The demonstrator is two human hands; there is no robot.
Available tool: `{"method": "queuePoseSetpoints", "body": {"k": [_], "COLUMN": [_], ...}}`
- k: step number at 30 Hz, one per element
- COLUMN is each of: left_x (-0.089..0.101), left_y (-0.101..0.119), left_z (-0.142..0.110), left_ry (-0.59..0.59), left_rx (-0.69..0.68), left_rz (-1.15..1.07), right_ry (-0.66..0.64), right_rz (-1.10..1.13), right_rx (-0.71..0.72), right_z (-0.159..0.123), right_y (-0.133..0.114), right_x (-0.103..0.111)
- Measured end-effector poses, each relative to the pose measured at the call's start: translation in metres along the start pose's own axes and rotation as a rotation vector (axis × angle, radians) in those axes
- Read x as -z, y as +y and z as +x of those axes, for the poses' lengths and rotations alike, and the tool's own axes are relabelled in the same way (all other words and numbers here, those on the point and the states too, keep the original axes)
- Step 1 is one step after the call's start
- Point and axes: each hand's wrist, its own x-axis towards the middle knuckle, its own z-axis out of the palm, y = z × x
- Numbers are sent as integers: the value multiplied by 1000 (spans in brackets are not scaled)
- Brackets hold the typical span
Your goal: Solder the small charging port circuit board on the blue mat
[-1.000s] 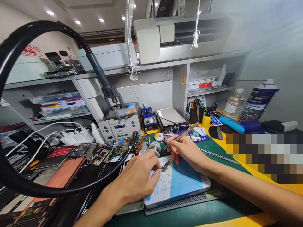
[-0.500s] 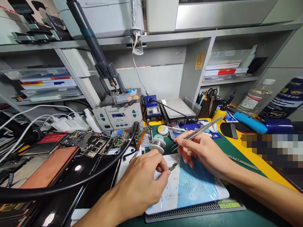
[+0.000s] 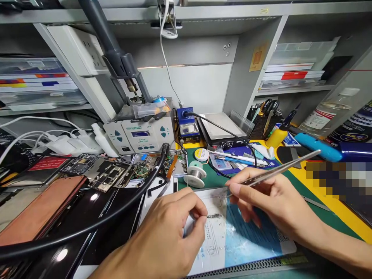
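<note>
My left hand pinches a tiny dark electronic part between thumb and fingers, just over a white and blue work mat. My right hand is closed round metal tweezers, whose long end sticks up to the right while the tips point left, a little above and to the right of the part. A solder spool stands just behind the mat.
A thick black hose curves across the left foreground. Bare circuit boards and a copper-coloured panel lie left. A rework station, a small blue unit, a hot plate, bottles and a tool holder line the back.
The camera has tipped down and moved closer. My right hand has turned the tweezers flatter and shifted right. My left hand still pinches the small part, now lower in view.
</note>
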Motion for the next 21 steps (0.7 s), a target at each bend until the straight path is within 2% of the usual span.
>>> {"method": "queuePoseSetpoints", "body": {"k": [6,10,12,16,21], "left_x": [-6,-9,-12,-18,-17], "left_y": [-3,-8,-11,-14,-13], "left_z": [-3,-3,-4,-8,-10], "left_ry": [94,129,108,127,142], "left_rx": [-99,-142,-181,-185,-236], "left_rz": [22,39,38,80,171], "right_ry": [99,-33,-80,-81,-100], "right_rz": [-26,-26,-57,-62,-68], "right_rx": [-121,-135,-137,-118,-114], "right_z": [-10,-8,-8,-9,-8], "right_y": [-5,1,5,7,-2], "right_x": [-7,1,5,6,1]}}
